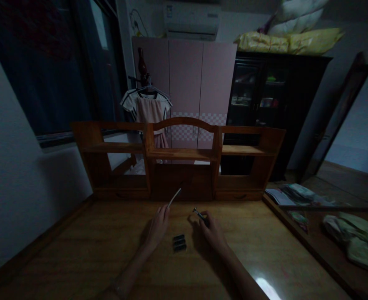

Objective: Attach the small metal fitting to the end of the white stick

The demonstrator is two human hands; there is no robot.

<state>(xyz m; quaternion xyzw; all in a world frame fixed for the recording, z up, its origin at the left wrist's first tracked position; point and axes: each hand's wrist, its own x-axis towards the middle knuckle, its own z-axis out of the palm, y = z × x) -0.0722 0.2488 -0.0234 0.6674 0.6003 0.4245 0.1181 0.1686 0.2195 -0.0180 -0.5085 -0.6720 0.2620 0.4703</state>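
Observation:
My left hand (160, 225) is closed around the lower end of a thin, pale stick (174, 197), which tilts up and to the right above the table. In my right hand (213, 232) is a slim tool (199, 215) with a dark handle and a small shiny crosswise head; the dim light hides its exact kind. Its head points up and left, towards the stick, and the two are apart. Between my forearms, several small dark oblong pieces (179, 243) lie in a short stack of rows on the wooden tabletop (109, 241); neither hand touches them.
A wooden shelf unit (184, 155) stands along the table's far edge. To the right, beyond the raised edge, lie papers (296, 195) and a pale cloth bag (355, 237). A wall (43, 175) borders the left side. Light glares off the tabletop near my right forearm.

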